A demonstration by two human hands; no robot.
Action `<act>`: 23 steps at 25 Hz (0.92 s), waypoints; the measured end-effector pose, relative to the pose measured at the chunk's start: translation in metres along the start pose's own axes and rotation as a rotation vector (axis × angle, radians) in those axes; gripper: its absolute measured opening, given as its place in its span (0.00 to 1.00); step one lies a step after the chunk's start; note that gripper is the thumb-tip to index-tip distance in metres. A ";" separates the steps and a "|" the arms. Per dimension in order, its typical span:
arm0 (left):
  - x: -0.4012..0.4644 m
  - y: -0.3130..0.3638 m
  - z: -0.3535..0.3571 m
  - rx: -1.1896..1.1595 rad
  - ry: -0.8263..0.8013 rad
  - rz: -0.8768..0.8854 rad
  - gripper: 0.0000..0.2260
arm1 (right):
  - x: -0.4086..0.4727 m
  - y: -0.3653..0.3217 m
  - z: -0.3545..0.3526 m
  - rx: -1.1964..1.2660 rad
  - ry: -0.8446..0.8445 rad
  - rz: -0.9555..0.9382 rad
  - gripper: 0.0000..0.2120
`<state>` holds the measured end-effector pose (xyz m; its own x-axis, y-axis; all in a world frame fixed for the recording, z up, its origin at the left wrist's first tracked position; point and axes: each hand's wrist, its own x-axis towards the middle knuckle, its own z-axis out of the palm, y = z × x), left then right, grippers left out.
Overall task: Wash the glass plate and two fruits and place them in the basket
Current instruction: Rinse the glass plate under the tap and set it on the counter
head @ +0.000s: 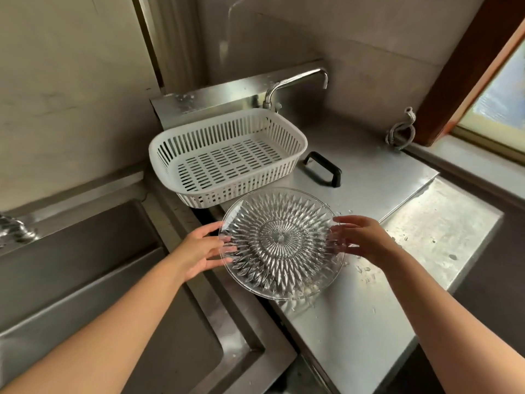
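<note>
A round cut-glass plate (281, 243) with a starburst pattern is held level over the steel counter, just in front of the white slotted basket (227, 157). My left hand (203, 250) grips its left rim, fingers under the glass. My right hand (360, 240) grips the right rim, its fingers showing through the plate. The basket is empty. No fruits are in view.
A steel sink basin (93, 268) lies to the left. A chrome tap (295, 82) stands behind the basket. A steel lid with a black handle (322, 169) sits on the counter (420, 240), which carries water drops. A coiled hose (400, 132) lies near the window.
</note>
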<state>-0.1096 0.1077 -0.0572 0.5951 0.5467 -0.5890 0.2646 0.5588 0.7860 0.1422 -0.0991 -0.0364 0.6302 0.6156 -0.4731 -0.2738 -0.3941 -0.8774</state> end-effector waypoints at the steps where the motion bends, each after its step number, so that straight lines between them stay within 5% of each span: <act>1: 0.001 0.000 0.000 -0.008 0.001 -0.001 0.25 | 0.000 -0.001 0.001 -0.013 0.005 -0.004 0.15; 11: -0.038 0.019 -0.010 -0.084 0.055 0.061 0.25 | -0.023 -0.021 0.006 -0.103 0.175 -0.143 0.18; 18: -0.122 0.059 -0.041 0.049 0.127 0.193 0.23 | -0.066 -0.060 0.090 -0.106 -0.132 -0.219 0.17; 23: -0.210 0.059 -0.108 0.079 0.374 0.265 0.21 | -0.105 -0.088 0.216 -0.253 -0.383 -0.295 0.18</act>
<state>-0.3014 0.0931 0.0923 0.3397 0.8594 -0.3821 0.2061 0.3284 0.9218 -0.0567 0.0187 0.0732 0.3314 0.9107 -0.2467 0.0878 -0.2901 -0.9530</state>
